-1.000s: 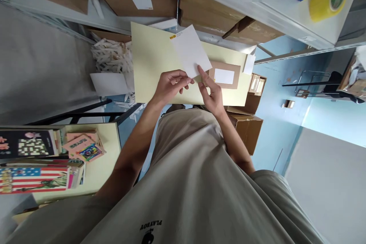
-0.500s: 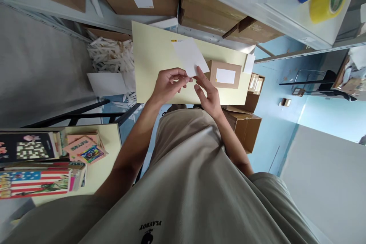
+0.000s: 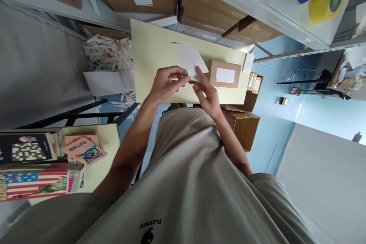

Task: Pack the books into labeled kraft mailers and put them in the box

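Left hand: curling its fingers narrowly, pinching the near corner of a white sheet.
Right hand: lying open beside the left one, its index finger touching the sheet's near edge from the right; holding nothing itself.
White sheet: hanging just above the tabletop, slightly blurred, stretching away from both hands toward the far side, long axis up and a little left in the head view.
Nearer hand: both are meeting at the same corner; only the left one is gripping.
Small box: sitting on the tabletop just right of the sheet, its white label facing up, close by the right hand's fingertips.
Open room: bare tabletop is lying left of the sheet; the near edge is running just under the wrists.
Farther off: cardboard boxes are crowding the shelf beyond the far edge.
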A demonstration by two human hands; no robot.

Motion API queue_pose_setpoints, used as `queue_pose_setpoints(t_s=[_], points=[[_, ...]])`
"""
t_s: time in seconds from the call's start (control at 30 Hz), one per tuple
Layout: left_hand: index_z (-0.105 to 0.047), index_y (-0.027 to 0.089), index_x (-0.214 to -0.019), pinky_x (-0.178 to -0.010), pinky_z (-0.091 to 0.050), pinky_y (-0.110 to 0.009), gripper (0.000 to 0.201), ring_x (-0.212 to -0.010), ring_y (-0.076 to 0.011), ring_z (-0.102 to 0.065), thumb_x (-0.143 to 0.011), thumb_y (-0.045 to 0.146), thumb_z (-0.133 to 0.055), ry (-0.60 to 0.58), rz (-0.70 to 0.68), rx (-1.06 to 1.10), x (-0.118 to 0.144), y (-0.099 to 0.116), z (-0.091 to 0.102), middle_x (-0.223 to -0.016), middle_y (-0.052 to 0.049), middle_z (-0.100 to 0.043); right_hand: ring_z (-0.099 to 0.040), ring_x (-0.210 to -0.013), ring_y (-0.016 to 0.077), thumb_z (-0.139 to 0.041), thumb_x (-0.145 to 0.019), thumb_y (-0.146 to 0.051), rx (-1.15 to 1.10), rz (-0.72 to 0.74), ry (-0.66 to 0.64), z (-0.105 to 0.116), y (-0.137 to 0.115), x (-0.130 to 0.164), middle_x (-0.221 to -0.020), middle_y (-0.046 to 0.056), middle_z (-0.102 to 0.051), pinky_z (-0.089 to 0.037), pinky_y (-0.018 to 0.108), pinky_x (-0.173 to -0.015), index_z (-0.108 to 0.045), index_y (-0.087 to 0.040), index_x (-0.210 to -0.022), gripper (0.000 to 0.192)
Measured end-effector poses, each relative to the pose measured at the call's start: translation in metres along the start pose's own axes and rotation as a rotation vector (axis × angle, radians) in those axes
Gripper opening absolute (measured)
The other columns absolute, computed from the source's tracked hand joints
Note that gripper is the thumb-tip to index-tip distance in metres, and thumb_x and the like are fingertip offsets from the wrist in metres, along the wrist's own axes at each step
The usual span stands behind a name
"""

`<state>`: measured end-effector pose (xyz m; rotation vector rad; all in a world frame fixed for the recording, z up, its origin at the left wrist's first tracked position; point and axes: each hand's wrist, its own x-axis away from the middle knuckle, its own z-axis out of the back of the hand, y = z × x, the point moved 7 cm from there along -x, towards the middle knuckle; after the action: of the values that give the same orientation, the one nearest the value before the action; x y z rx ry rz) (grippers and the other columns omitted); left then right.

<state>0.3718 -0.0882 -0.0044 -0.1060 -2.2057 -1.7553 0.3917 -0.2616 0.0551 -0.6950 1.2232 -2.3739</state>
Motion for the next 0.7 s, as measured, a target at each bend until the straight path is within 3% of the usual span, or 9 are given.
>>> queue_pose_setpoints(t_s=[0.13, 0.23, 0.33, 0.43, 0.57, 0.7], points=[[-0.077, 0.022, -0.092, -0.055, -0.047, -0.028, 0.037, -0.074, -0.0194, -0.071, -0.084, 0.055, -0.091, 0.004, 0.002, -0.002, -0.001, -0.003, -0.001, -0.085, -0.006, -0.076, -0.077, -0.150, 0.0327, -0.055, -0.121, -0.068, 0.012, -0.018, 0.001, 0.000, -0.004, -0.002, -0.175, 0.008, -0.070, -0.070, 0.052, -0.122, -0.048, -0.042, -0.186, 0.071], [-0.076, 0.022, -0.093, -0.057, -0.050, -0.028, 0.037, -0.074, -0.0190, -0.072, -0.087, 0.056, -0.090, 0.002, -0.003, -0.011, -0.001, -0.004, -0.002, -0.086, -0.006, -0.075, -0.085, -0.136, 0.0315, -0.063, -0.117, -0.072, -0.021, -0.051, 0.013, 0.000, -0.004, -0.002, -0.165, 0.009, -0.078, -0.073, 0.050, -0.115, -0.056, -0.042, -0.181, 0.072], [-0.075, 0.022, -0.093, -0.062, -0.055, -0.028, 0.035, -0.080, -0.0192, -0.074, -0.088, 0.054, -0.089, 0.001, -0.012, -0.035, -0.001, -0.002, -0.003, -0.093, -0.006, -0.078, -0.089, -0.103, 0.0246, -0.066, -0.113, -0.079, -0.054, -0.146, 0.015, -0.001, 0.003, 0.000, -0.128, 0.006, -0.091, -0.076, 0.040, -0.096, -0.067, -0.038, -0.172, 0.071], [-0.077, 0.021, -0.092, -0.066, -0.056, -0.027, 0.030, -0.085, -0.0200, -0.075, -0.089, 0.049, -0.087, -0.030, -0.030, -0.108, 0.001, 0.003, -0.005, -0.096, -0.007, -0.080, -0.081, -0.083, 0.0189, -0.072, -0.108, -0.083, -0.010, -0.216, 0.091, 0.004, 0.010, 0.002, -0.096, 0.001, -0.086, -0.070, 0.030, -0.081, -0.080, -0.033, -0.154, 0.068], [-0.081, 0.021, -0.094, -0.067, -0.056, -0.026, 0.023, -0.088, -0.0212, -0.076, -0.089, 0.043, -0.083, -0.114, -0.068, -0.202, 0.007, 0.008, -0.010, -0.096, -0.008, -0.082, -0.074, -0.079, 0.0172, -0.077, -0.106, -0.081, 0.090, -0.148, 0.199, 0.013, 0.008, 0.001, -0.107, 0.004, -0.082, -0.067, 0.032, -0.083, -0.087, -0.031, -0.121, 0.053], [-0.082, 0.022, -0.095, -0.065, -0.055, -0.025, 0.024, -0.086, -0.0212, -0.075, -0.088, 0.044, -0.083, -0.166, -0.079, -0.239, 0.011, 0.004, -0.013, -0.095, -0.007, -0.084, -0.070, -0.077, 0.0162, -0.074, -0.111, -0.073, 0.118, -0.120, 0.181, 0.012, 0.010, -0.001, -0.116, 0.006, -0.080, -0.066, 0.034, -0.084, -0.084, -0.029, -0.109, 0.045]])
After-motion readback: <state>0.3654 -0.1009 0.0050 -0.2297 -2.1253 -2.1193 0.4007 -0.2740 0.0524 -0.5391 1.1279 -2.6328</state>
